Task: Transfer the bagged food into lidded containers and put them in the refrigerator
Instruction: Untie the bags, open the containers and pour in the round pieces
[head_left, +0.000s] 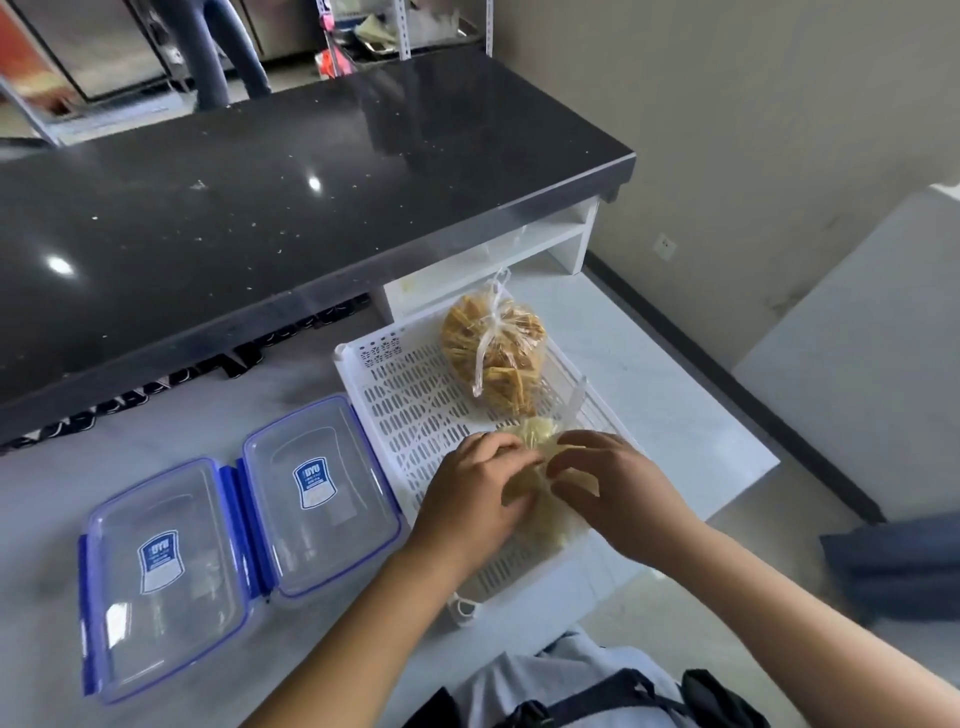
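A clear bag of pale yellow food (540, 512) lies at the near end of a white perforated tray (410, 410). My left hand (475, 493) and my right hand (613, 488) both grip this bag from either side, fingers curled into its top. A second, tied bag of orange-brown strips (493, 353) rests at the tray's far end, untouched. Two clear lidded containers with blue clips stand side by side on the white counter to the left: the near one (161, 577) and the far one (319, 493). Both have their lids on.
A raised black countertop (260, 208) runs across the back, overhanging the white counter (649, 364). A white shelf unit (566, 234) sits under its right end. A person's legs (218, 47) stand beyond it. A grey surface (857, 364) lies at right.
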